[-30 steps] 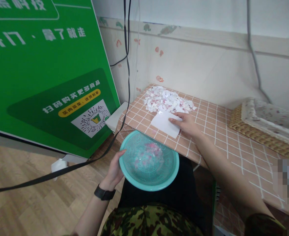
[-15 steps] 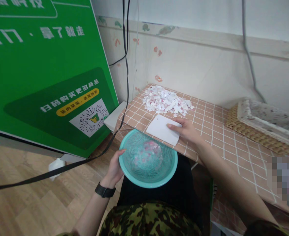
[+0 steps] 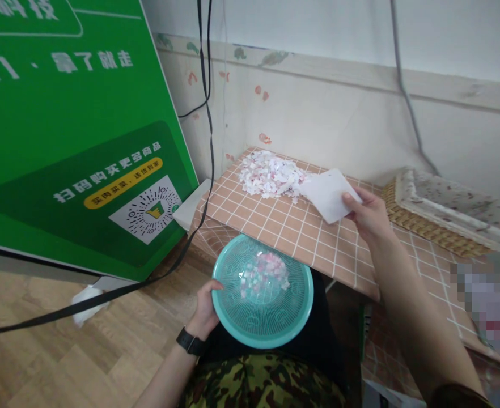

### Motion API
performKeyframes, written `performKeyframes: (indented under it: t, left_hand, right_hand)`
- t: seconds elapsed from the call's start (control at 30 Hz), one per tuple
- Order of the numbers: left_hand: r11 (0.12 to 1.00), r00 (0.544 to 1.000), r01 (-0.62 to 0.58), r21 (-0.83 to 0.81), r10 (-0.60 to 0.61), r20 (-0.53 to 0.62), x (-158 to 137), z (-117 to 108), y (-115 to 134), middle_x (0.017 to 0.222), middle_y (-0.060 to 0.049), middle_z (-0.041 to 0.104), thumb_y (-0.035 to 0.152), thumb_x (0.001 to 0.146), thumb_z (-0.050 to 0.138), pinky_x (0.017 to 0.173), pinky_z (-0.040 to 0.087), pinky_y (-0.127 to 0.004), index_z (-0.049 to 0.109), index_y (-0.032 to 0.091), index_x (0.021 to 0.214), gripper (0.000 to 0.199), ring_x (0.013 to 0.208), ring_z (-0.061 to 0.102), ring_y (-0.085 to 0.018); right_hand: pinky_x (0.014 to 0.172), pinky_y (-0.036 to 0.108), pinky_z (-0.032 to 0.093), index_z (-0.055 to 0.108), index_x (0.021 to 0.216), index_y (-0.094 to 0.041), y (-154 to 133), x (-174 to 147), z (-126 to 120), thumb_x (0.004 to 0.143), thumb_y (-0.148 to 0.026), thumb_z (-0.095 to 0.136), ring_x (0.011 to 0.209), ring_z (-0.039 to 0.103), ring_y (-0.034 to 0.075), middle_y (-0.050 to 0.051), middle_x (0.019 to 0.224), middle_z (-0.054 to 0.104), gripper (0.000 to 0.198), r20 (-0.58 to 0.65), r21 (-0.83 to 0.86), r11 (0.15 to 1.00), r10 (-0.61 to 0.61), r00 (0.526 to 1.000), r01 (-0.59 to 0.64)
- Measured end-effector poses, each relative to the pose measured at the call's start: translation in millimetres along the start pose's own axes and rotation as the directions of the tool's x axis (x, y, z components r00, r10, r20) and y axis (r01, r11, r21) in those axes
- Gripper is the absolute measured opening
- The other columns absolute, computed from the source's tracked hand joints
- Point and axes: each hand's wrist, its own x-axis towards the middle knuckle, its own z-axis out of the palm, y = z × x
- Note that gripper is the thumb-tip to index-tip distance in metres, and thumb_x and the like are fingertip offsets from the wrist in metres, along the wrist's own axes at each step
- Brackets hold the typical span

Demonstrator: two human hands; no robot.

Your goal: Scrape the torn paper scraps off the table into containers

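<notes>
My left hand (image 3: 207,309) grips the left rim of a round turquoise plastic colander (image 3: 263,334), held just below the table's front edge. Small white and pink paper scraps (image 3: 271,271) lie at the bottom of it. In my right hand (image 3: 367,214) is a thin white card (image 3: 329,195), pinched at its right edge with the thumb on top. The card is tilted over the table, its left side at the right end of a heap of torn paper scraps (image 3: 269,174).
A brown checked cloth (image 3: 284,226) covers the table. A lined wicker basket (image 3: 441,224) stands at the right, by the wall. A green panel with a QR code (image 3: 148,209) rises at the left, and a black strap (image 3: 165,275) hangs across in front of it.
My right hand has moved the card from the table's front edge back and right, beside the scrap heap. The colander sits slightly lower in view, with the scraps in it more distinct.
</notes>
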Motion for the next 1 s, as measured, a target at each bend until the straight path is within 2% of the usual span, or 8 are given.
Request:
performKeyframes:
  t: [0.07, 0.13, 0.3, 0.4, 0.5, 0.63, 0.8, 1.0]
  left_hand:
    - [1.000, 1.000, -0.002, 0.022, 0.002, -0.004, 2, 1, -10, 0.068, -0.009, 0.072, 0.015, 0.063, 0.063, 0.059, 0.053, -0.033, 0.072, 0.011, 0.072, 0.013, 0.056, 0.064, -0.021]
    - [0.999, 1.000, 0.020, 0.049, -0.021, 0.013, 2, 4, -19, 0.071, -0.010, 0.074, 0.018, 0.066, 0.065, 0.060, 0.053, -0.034, 0.073, 0.010, 0.075, 0.014, 0.058, 0.065, -0.022]
    - [0.994, 1.000, -0.018, 0.104, 0.016, 0.021, 1, 12, -29, 0.071, -0.009, 0.075, 0.022, 0.066, 0.069, 0.063, 0.054, -0.035, 0.075, 0.011, 0.076, 0.016, 0.059, 0.066, -0.023]
    - [0.990, 0.998, 0.055, 0.131, -0.058, 0.015, 2, 14, -32, 0.072, -0.010, 0.075, 0.027, 0.068, 0.071, 0.067, 0.055, -0.038, 0.075, 0.013, 0.075, 0.017, 0.062, 0.069, -0.026]
    - [0.984, 0.995, 0.098, 0.147, -0.099, -0.001, 6, 14, -36, 0.068, -0.009, 0.074, 0.029, 0.069, 0.072, 0.066, 0.054, -0.037, 0.075, 0.014, 0.073, 0.016, 0.059, 0.068, -0.025]
    - [0.980, 0.996, 0.092, 0.177, -0.088, -0.027, 19, 14, -35, 0.069, -0.010, 0.074, 0.027, 0.066, 0.073, 0.067, 0.054, -0.037, 0.074, 0.014, 0.068, 0.013, 0.060, 0.068, -0.026]
    - [0.970, 0.993, 0.112, 0.218, -0.117, 0.010, 40, 21, -34, 0.062, -0.008, 0.072, 0.021, 0.068, 0.072, 0.062, 0.053, -0.033, 0.074, 0.014, 0.064, 0.009, 0.055, 0.065, -0.021]
    - [0.953, 0.983, 0.169, 0.250, -0.180, 0.021, 49, 24, -39, 0.069, -0.012, 0.074, 0.023, 0.071, 0.070, 0.067, 0.054, -0.035, 0.077, 0.012, 0.070, 0.013, 0.060, 0.068, -0.024]
  right_hand:
    - [0.056, 0.037, 0.057, 0.071, 0.116, -0.023, -2, 10, -15, 0.070, -0.055, 0.078, 0.075, 0.068, 0.024, 0.008, 0.100, 0.075, 0.057, -0.089, -0.029, 0.999, -0.044, 0.995, 0.041]
    - [0.054, 0.035, 0.055, 0.072, 0.115, -0.022, -5, 18, -24, 0.070, -0.055, 0.078, 0.070, 0.066, 0.023, 0.008, 0.095, 0.075, 0.056, -0.100, -0.087, 0.994, -0.073, 0.992, 0.065]
    - [0.058, 0.034, 0.054, 0.076, 0.109, -0.019, -8, 38, -33, 0.072, -0.055, 0.075, 0.072, 0.065, 0.022, 0.007, 0.091, 0.075, 0.052, 0.107, -0.244, 0.957, -0.135, 0.985, 0.158]
    - [0.063, 0.034, 0.053, 0.078, 0.101, -0.018, -7, 46, -34, 0.074, -0.056, 0.073, 0.075, 0.066, 0.023, 0.005, 0.089, 0.075, 0.048, 0.250, -0.313, 0.918, -0.170, 0.953, 0.245]
    - [0.067, 0.035, 0.054, 0.078, 0.100, -0.019, 0, 50, -36, 0.077, -0.056, 0.070, 0.077, 0.068, 0.024, 0.005, 0.091, 0.076, 0.045, 0.301, -0.335, 0.900, -0.179, 0.937, 0.280]
    - [0.074, 0.040, 0.055, 0.077, 0.106, -0.019, 9, 50, -47, 0.081, -0.055, 0.066, 0.085, 0.070, 0.028, 0.006, 0.099, 0.077, 0.045, 0.258, -0.409, 0.867, -0.189, 0.947, 0.285]
    - [0.085, 0.044, 0.054, 0.074, 0.113, -0.017, 8, 46, -58, 0.082, -0.052, 0.066, 0.099, 0.070, 0.032, 0.010, 0.112, 0.075, 0.047, 0.136, -0.460, 0.847, -0.229, 0.964, 0.266]
    - [0.087, 0.046, 0.053, 0.074, 0.113, -0.016, 6, 44, -54, 0.082, -0.047, 0.064, 0.098, 0.070, 0.032, 0.011, 0.109, 0.075, 0.045, 0.081, -0.539, 0.805, -0.243, 0.967, 0.248]
